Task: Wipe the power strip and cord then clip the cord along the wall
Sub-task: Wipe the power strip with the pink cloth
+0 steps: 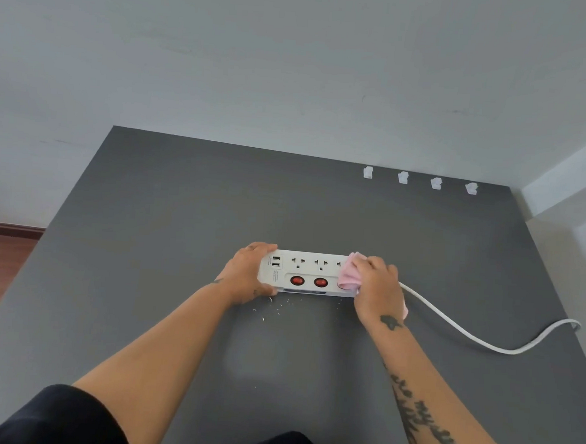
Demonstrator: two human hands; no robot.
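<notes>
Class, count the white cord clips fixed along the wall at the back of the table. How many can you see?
4. The cord clips sit in a row where the wall meets the table's far right edge. None seems hidden.

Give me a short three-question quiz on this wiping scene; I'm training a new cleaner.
1. True or false: the left hand steadies the power strip at its USB end.
2. How many red switches on the strip are uncovered?
3. The wall clips are: A) holding the cord, B) bare, C) on the floor.

Key:
1. True.
2. Two; the pink cloth under the right hand covers the rest.
3. B; the cord lies on the grey table.
</notes>
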